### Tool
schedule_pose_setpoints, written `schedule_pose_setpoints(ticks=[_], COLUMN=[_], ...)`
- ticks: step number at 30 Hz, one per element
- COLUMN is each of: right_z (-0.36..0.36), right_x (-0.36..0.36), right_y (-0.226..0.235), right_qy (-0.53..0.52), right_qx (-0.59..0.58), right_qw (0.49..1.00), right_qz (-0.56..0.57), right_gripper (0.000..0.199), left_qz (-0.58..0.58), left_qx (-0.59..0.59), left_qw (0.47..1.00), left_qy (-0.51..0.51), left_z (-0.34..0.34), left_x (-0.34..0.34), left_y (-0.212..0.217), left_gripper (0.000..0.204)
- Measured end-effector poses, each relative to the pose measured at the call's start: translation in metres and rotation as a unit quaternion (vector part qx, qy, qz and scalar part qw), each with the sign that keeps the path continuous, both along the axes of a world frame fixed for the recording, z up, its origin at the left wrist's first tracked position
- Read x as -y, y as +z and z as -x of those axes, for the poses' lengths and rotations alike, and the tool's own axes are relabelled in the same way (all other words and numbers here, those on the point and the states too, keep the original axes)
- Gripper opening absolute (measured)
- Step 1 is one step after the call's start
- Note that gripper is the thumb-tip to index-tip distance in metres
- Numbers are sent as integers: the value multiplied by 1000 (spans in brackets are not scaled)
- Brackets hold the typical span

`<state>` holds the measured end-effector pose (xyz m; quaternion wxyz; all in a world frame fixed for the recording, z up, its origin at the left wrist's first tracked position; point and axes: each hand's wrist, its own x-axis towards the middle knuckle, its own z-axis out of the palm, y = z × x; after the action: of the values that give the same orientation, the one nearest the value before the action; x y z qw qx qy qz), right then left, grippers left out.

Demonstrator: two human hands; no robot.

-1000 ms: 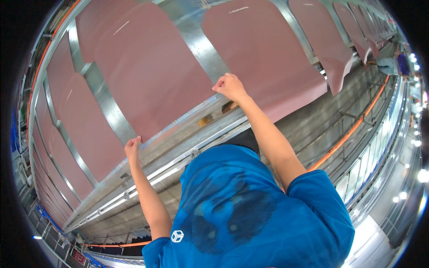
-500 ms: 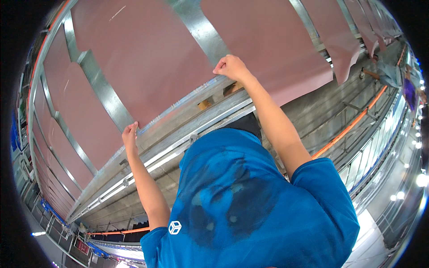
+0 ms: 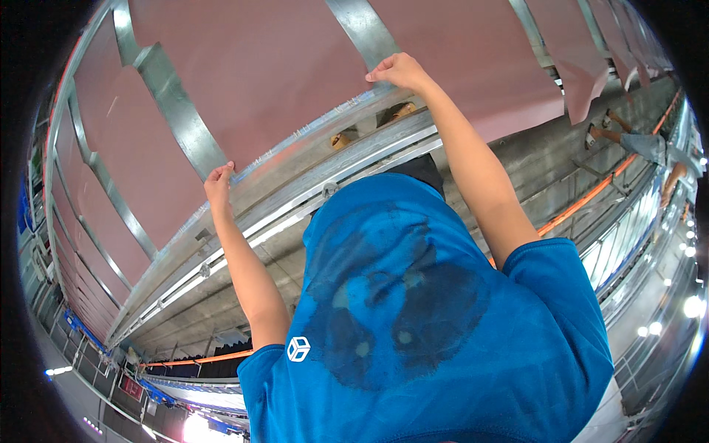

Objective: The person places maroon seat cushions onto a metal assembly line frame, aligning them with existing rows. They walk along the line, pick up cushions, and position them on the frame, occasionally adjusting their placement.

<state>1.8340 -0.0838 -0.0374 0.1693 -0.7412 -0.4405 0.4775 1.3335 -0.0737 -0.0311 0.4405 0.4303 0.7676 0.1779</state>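
Sheet (image 3: pixel 258 81), mauve and smooth, lies at eleven o'clock, its near corners pinched in your left hand (image 3: pixel 217 187) between nine and ten and your right hand (image 3: pixel 404 71) between twelve and one (the two well apart); shiny metal strips (image 3: pixel 177 105) flank it.

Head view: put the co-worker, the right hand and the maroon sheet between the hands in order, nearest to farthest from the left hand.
1. Maroon sheet: its lower left corner is at the fingertips of the left hand.
2. Right hand: up and to the right, at the sheet's other lower corner.
3. Co-worker: at the picture's far right.
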Motion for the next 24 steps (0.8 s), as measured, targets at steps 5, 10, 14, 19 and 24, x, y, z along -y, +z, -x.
schedule_pose_setpoints(ticks=[5,10,14,19,24], right_z=[0,7,8,0,5], right_x=[0,2,-1,-1,0], right_y=[-4,1,3,-3,11], right_qy=[-3,16,18,56,37], right_qx=[8,70,84,101,58], right_qw=[1000,997,996,993,998], right_qz=[-19,-14,6,-22,12], right_gripper=[40,35,34,38,36], left_qz=[5,4,-1,1,6], left_qx=[1,-9,-7,13,47], left_qw=[1000,999,999,999,999], left_qy=[-20,-41,-41,-42,23], left_z=[4,10,16,15,3], left_x=[0,0,0,-2,3], left_y=[-2,-2,-5,-6,7], left_gripper=[30,32,35,36,38])
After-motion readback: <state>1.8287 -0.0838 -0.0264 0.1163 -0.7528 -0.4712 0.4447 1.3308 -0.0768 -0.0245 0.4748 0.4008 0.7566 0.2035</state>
